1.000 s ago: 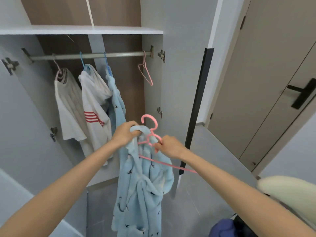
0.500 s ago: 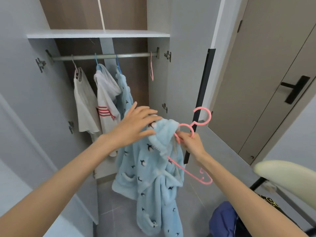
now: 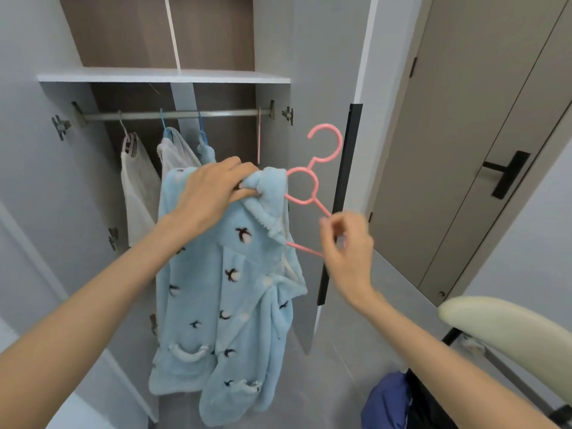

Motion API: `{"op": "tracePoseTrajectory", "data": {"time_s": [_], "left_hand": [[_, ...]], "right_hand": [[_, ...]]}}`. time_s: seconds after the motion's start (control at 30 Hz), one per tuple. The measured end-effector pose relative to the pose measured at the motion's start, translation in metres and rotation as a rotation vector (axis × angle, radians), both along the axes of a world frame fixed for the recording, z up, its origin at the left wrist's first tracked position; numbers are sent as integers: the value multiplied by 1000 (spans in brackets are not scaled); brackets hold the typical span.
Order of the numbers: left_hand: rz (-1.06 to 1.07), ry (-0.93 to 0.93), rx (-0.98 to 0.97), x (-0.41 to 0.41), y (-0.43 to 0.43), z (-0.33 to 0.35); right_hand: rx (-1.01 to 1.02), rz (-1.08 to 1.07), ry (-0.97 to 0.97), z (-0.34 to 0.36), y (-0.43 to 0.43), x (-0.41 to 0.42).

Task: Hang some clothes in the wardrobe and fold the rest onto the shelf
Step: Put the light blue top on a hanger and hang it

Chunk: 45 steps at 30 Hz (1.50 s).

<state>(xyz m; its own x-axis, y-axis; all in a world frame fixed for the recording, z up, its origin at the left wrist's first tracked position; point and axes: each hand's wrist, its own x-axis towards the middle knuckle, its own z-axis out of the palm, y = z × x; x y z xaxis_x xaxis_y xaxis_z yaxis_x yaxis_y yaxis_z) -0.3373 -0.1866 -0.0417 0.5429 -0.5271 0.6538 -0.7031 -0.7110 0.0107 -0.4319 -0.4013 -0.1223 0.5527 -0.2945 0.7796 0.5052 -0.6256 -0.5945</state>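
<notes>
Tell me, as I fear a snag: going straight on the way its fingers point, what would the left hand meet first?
Probably the hanger: the left hand, gripping the collar of the robe, points rightward at its ring just beyond. Depth is unclear.

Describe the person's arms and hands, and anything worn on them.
Both arms are bare: the left forearm and right forearm show no sleeve or cuff. The left hand wears no glove, ring or watch in view. The right hand is motion-blurred; no glove or wristband shows, but a thin ring cannot be ruled out.
</notes>
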Motion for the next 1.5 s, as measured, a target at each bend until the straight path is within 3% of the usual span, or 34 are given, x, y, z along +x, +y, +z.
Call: {"op": "tracePoseTrajectory", "data": {"time_s": [0.03,0.17,0.37,0.43,0.5,0.57,0.7,0.87,1.1,1.2,1.3,1.37,1.43,1.5], "left_hand": [[11,8,-25,-2,-2,1],[21,8,-151,-10,-8,5],[-25,72,-298,-19,9,10],[-37,131,-372,-19,16,7],[-44,179,-410,-18,23,-1],[-23,197,-389,-17,30,-14],[49,243,-401,-9,46,-46],[144,307,-269,6,62,-84],[229,210,-25,5,37,-114],[231,247,-22,-1,12,-117],[175,394,-157,-1,-8,-113],[150,407,-285,-1,-19,-108],[140,421,-422,-3,-29,-102],[98,420,-503,-7,-37,-96]], "right_hand": [[-112,86,75,-12,1,-2],[-454,337,677,-58,-7,16],[-703,505,951,-71,-3,35],[-985,468,1040,-71,-7,38],[-1222,333,1054,-66,-18,42],[-1292,197,984,-61,-37,48],[-1377,84,604,-54,-81,59],[-1413,7,325,-37,-111,57],[-1416,-241,238,-15,-123,67],[-1269,-276,97,1,-102,70],[-1047,-214,-53,15,-84,72],[-834,-97,18,19,-79,75],[-613,-20,268,22,-79,74],[-523,-109,536,27,-89,74]]}}
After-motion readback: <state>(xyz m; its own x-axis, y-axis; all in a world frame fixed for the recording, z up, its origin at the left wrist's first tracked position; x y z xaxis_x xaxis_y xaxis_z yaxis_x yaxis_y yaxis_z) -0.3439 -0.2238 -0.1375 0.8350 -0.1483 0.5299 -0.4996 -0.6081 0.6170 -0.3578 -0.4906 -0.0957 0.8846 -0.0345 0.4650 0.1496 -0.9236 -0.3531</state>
